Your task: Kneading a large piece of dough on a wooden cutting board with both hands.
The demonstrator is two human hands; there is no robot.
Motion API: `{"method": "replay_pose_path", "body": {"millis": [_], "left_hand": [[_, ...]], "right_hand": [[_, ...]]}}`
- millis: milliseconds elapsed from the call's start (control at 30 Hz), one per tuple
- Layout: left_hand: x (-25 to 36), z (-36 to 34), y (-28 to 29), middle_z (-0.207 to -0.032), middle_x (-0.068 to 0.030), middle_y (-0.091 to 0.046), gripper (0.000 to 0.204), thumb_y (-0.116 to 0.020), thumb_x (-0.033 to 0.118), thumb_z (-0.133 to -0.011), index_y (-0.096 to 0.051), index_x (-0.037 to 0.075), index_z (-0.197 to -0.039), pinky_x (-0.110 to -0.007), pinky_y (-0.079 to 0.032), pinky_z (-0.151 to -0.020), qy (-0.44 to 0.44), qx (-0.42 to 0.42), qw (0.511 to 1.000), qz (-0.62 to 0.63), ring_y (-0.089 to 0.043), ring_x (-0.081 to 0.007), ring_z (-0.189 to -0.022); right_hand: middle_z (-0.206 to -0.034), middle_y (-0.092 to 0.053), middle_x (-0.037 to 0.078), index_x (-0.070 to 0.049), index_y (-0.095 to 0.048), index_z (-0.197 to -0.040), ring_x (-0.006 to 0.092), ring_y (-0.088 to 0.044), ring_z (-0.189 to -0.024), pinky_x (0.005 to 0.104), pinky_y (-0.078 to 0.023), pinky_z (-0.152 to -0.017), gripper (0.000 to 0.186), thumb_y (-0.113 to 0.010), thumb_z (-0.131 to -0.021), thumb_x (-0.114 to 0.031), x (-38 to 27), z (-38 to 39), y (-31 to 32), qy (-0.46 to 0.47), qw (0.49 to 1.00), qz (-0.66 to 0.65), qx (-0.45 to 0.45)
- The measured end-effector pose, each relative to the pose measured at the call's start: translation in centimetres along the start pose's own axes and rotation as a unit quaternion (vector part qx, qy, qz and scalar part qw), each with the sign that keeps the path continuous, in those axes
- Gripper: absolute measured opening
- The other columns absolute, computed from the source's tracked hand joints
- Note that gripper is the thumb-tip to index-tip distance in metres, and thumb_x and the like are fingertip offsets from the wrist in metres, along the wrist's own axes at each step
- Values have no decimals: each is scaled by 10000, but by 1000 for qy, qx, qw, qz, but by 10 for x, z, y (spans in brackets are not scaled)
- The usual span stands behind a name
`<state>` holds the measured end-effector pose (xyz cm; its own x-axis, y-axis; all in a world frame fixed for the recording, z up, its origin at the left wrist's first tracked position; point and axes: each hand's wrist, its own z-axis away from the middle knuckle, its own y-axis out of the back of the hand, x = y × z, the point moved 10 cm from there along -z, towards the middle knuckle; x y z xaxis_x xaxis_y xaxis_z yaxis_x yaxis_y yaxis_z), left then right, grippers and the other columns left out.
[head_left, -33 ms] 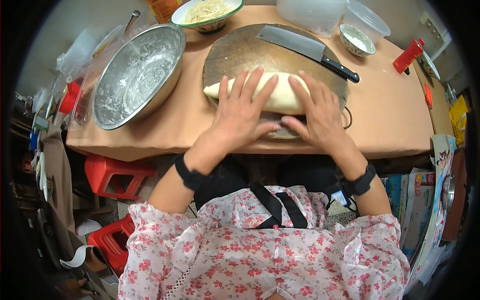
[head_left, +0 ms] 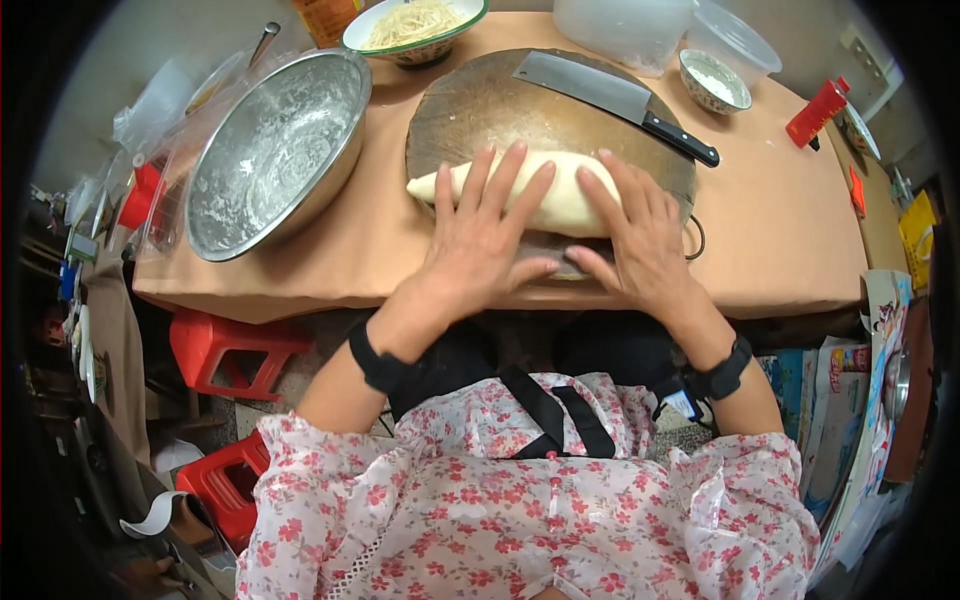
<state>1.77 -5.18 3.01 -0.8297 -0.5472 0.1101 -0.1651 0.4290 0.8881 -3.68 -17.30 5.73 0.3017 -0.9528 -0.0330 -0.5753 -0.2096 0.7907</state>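
Note:
A long roll of pale dough [head_left: 560, 208] lies across the near half of a round wooden chopping board [head_left: 470, 105]. My left hand [head_left: 475, 240] rests on the dough's left part, fingers spread over it and thumb pointing right below it. On its right part lies my right hand [head_left: 645, 235], fingers apart and thumb stretched left beneath the roll. A cleaver [head_left: 590, 85] with a black handle lies along the board's back right, beyond the dough.
Left stand a flour-dusted steel bowl [head_left: 275, 150] and, behind it, a bowl of pale strands [head_left: 410, 25]. Plastic containers [head_left: 625, 30], a small bowl of white powder [head_left: 715, 80] and a red bottle [head_left: 815, 115] are at right. Red stools [head_left: 230, 350] stand below the table [head_left: 780, 230].
Both hands and the dough under them have shifted slightly toward me on the board. The fingers remain spread over the roll.

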Motion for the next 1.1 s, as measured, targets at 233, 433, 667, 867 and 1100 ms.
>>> {"method": "replay_pose_path", "body": {"millis": [233,433,667,867,1100], "left_hand": [[2,12,-6,-1638,-111,-100,1010,-708,592,-763,-226,212,-1566,-803,-72,-1031,25,-37,999,20,-41,-410,-1496],[-41,-40,-20,-1638,-86,-108,989,-655,645,-795,-178,256,-1569,-784,-99,-1064,25,-97,995,8,-66,-412,-1492],[-83,-105,-39,-1631,-100,-150,1039,-652,726,-751,-171,294,-1565,-747,-119,-1091,59,-218,974,-12,-127,-379,-1495],[-92,-128,-51,-1600,-108,-248,1051,-680,751,-705,-219,333,-1552,-742,-131,-1085,79,-258,963,5,-207,-344,-1477],[-82,-114,-37,-1432,-77,-485,889,-781,595,-703,-424,291,-1459,-642,-243,-1056,66,-158,985,23,-379,-334,-1355]], "right_hand": [[-1447,-456,106,-306,-509,-1417,294,-542,-1077,423,-444,-821,686,-748,-774,-322,-5,2,-7,44,998,34,-34],[-1355,-496,140,-289,-458,-1450,302,-580,-926,415,-502,-704,657,-698,-839,-325,8,-27,-23,-25,998,39,-47],[-1320,-493,186,-243,-377,-1483,408,-600,-1024,507,-517,-850,589,-559,-952,-422,53,-66,-58,-76,995,15,-70],[-1253,-538,181,-235,-379,-1478,378,-608,-1023,501,-515,-850,575,-519,-969,-464,82,-68,-71,-140,986,-4,-91],[-1028,-575,148,-167,-464,-1407,345,-621,-848,452,-529,-704,546,-594,-936,-411,65,-43,-50,-93,995,39,-27]]}}
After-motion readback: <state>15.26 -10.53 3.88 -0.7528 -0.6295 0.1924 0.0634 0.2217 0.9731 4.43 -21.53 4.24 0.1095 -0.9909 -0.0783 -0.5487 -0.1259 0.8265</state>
